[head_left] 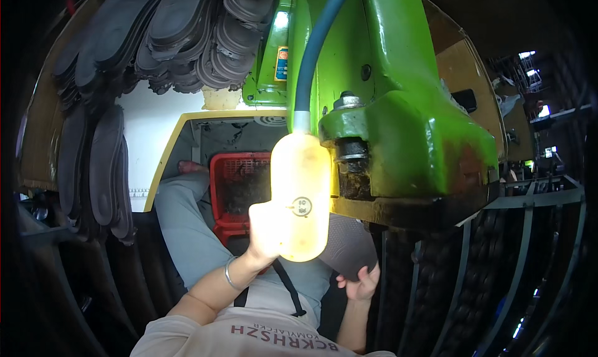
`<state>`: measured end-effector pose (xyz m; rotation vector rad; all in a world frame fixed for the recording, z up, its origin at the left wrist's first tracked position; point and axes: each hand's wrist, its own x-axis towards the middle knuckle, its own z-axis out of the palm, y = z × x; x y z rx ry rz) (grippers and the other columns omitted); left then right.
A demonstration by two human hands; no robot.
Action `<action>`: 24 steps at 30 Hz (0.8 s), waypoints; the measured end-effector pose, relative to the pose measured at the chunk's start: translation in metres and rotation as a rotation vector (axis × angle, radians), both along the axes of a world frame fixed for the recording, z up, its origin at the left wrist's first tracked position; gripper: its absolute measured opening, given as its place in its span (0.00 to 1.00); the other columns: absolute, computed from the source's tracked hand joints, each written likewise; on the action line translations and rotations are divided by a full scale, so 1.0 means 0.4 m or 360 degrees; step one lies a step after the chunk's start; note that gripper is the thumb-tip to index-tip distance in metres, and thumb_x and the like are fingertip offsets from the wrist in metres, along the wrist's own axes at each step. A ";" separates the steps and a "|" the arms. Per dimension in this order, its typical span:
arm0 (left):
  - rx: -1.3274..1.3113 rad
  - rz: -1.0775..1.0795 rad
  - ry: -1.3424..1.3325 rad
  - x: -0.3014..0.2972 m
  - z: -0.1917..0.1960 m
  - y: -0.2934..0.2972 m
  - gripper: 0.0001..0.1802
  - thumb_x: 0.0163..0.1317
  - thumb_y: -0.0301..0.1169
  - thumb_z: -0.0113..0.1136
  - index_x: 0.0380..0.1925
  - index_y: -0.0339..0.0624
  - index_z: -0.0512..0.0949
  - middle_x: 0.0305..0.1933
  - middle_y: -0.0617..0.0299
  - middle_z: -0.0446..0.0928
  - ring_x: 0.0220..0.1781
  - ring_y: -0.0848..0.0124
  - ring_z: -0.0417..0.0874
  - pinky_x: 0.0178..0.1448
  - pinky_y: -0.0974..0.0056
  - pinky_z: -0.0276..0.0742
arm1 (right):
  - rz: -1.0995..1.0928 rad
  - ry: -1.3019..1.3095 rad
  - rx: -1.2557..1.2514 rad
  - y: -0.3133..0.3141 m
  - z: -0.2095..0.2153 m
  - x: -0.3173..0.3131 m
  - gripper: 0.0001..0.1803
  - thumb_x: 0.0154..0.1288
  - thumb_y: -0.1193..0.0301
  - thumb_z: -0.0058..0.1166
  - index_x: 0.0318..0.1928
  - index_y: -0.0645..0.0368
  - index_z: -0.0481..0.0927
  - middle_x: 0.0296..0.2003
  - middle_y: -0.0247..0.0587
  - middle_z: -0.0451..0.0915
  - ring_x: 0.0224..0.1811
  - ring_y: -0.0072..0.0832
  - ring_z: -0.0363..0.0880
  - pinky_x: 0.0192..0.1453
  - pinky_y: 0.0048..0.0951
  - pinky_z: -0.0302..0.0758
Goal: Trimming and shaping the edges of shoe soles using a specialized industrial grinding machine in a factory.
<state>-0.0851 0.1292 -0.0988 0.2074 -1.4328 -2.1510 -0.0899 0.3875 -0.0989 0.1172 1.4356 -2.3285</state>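
A dark grey shoe sole (350,246) with a textured surface hangs below the green machine head. My right hand (362,286) is closed on its lower end, thumb against its face. The sole's other end disappears behind a glowing, rounded yellow lamp (301,176). Beside the lamp's left edge is my left hand (265,231), washed out by the glare. Its fingers are hidden there, so I cannot see what they touch. The green machine (408,133) has a dark, worn part under its arm, just right of the lamp.
Stacks of grey soles (177,30) lie at the far left, with more soles (107,164) nearer on the white, yellow-edged table (167,151). A red plastic basket (215,189) holding dark scraps stands below the table opening. A blue-grey cable (311,52) runs down to the lamp. Metal racks (523,201) stand right.
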 end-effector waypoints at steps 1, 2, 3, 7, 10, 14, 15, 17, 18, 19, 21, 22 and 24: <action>-0.0004 0.0003 -0.0003 0.005 0.009 0.000 0.16 0.50 0.32 0.65 0.31 0.28 0.76 0.30 0.56 0.80 0.29 0.73 0.80 0.36 0.68 0.77 | 0.0008 0.0031 0.0038 0.000 0.017 -0.023 0.28 0.61 0.63 0.59 0.50 0.69 0.62 0.34 0.58 0.77 0.18 0.42 0.78 0.14 0.32 0.76; -0.0117 0.0207 0.0073 0.011 0.017 0.002 0.15 0.52 0.31 0.64 0.32 0.27 0.77 0.30 0.55 0.80 0.30 0.73 0.81 0.37 0.69 0.77 | 0.0017 0.0063 0.0074 -0.002 0.036 -0.048 0.27 0.61 0.64 0.59 0.50 0.69 0.61 0.32 0.58 0.77 0.16 0.42 0.78 0.12 0.32 0.74; -0.0213 0.0388 0.0163 0.010 0.029 0.004 0.14 0.53 0.29 0.63 0.33 0.26 0.77 0.30 0.55 0.81 0.30 0.74 0.81 0.38 0.69 0.77 | -0.0003 0.0094 0.0102 -0.004 0.064 -0.072 0.26 0.61 0.65 0.57 0.50 0.69 0.61 0.31 0.58 0.77 0.15 0.41 0.77 0.11 0.31 0.73; -0.0182 0.0229 -0.0227 0.026 0.118 -0.026 0.11 0.57 0.22 0.59 0.39 0.26 0.78 0.35 0.56 0.82 0.35 0.76 0.81 0.42 0.70 0.78 | -0.0069 0.0180 0.0236 -0.034 0.102 -0.183 0.23 0.65 0.67 0.46 0.54 0.70 0.63 0.28 0.52 0.77 0.11 0.33 0.73 0.04 0.25 0.66; -0.0396 0.0216 -0.0320 0.040 0.142 -0.051 0.13 0.57 0.23 0.61 0.41 0.26 0.78 0.36 0.56 0.82 0.36 0.75 0.81 0.43 0.70 0.77 | -0.0048 0.0165 0.0119 -0.049 0.108 -0.265 0.19 0.59 0.76 0.45 0.52 0.69 0.65 0.30 0.53 0.76 0.11 0.33 0.72 0.06 0.27 0.66; 0.0106 0.0302 -0.0362 0.064 0.122 -0.021 0.13 0.56 0.23 0.63 0.41 0.26 0.78 0.37 0.55 0.82 0.38 0.74 0.81 0.46 0.70 0.76 | 0.0002 0.0143 0.0082 -0.041 0.055 -0.301 0.21 0.58 0.79 0.44 0.54 0.67 0.65 0.33 0.52 0.76 0.17 0.36 0.75 0.08 0.29 0.68; 0.0137 0.0257 -0.0498 0.076 0.101 -0.019 0.13 0.56 0.22 0.62 0.41 0.27 0.78 0.38 0.55 0.82 0.39 0.73 0.82 0.48 0.69 0.76 | -0.0098 0.0139 0.0223 -0.037 0.038 -0.288 0.25 0.57 0.80 0.45 0.57 0.67 0.63 0.39 0.52 0.75 0.23 0.39 0.78 0.07 0.32 0.67; 0.0519 0.0335 -0.0416 0.075 0.097 0.007 0.13 0.55 0.20 0.61 0.42 0.28 0.78 0.39 0.55 0.82 0.41 0.72 0.82 0.49 0.68 0.76 | 0.0129 0.0250 0.0058 -0.018 -0.022 -0.265 0.28 0.59 0.76 0.52 0.60 0.64 0.62 0.49 0.50 0.74 0.43 0.40 0.78 0.36 0.39 0.78; 0.0698 0.0349 -0.0359 0.068 0.100 0.021 0.14 0.54 0.20 0.61 0.42 0.28 0.78 0.40 0.56 0.81 0.41 0.71 0.82 0.49 0.67 0.76 | 0.0097 0.0369 0.0087 -0.025 -0.053 -0.236 0.29 0.63 0.70 0.57 0.61 0.63 0.62 0.53 0.49 0.73 0.51 0.39 0.76 0.52 0.43 0.77; 0.0640 0.0334 -0.0358 0.063 0.106 0.032 0.15 0.55 0.21 0.62 0.43 0.29 0.77 0.41 0.56 0.81 0.42 0.72 0.81 0.50 0.68 0.75 | 0.0129 0.0210 -0.0024 -0.029 -0.067 -0.201 0.30 0.63 0.68 0.58 0.62 0.62 0.61 0.56 0.47 0.71 0.57 0.39 0.72 0.60 0.44 0.69; 0.0310 0.0266 -0.0473 0.053 0.100 0.053 0.13 0.56 0.22 0.62 0.41 0.28 0.78 0.38 0.58 0.82 0.40 0.74 0.81 0.49 0.69 0.76 | 0.0134 -0.0051 -0.0179 -0.027 -0.104 -0.122 0.32 0.63 0.66 0.58 0.63 0.60 0.60 0.58 0.46 0.70 0.60 0.38 0.70 0.64 0.45 0.67; 0.0160 0.0245 -0.0464 0.045 0.093 0.064 0.12 0.57 0.22 0.62 0.40 0.27 0.78 0.37 0.58 0.82 0.39 0.75 0.81 0.48 0.70 0.76 | 0.0096 -0.0152 -0.0222 -0.020 -0.129 -0.081 0.31 0.64 0.66 0.57 0.63 0.58 0.60 0.57 0.47 0.71 0.57 0.39 0.72 0.59 0.45 0.72; -0.0071 0.0116 -0.0471 0.034 0.038 0.060 0.10 0.55 0.23 0.63 0.36 0.27 0.79 0.34 0.56 0.82 0.36 0.72 0.82 0.44 0.68 0.76 | 0.0167 -0.0380 -0.0367 -0.018 -0.154 -0.007 0.29 0.65 0.65 0.56 0.63 0.58 0.62 0.55 0.48 0.73 0.51 0.43 0.77 0.50 0.45 0.78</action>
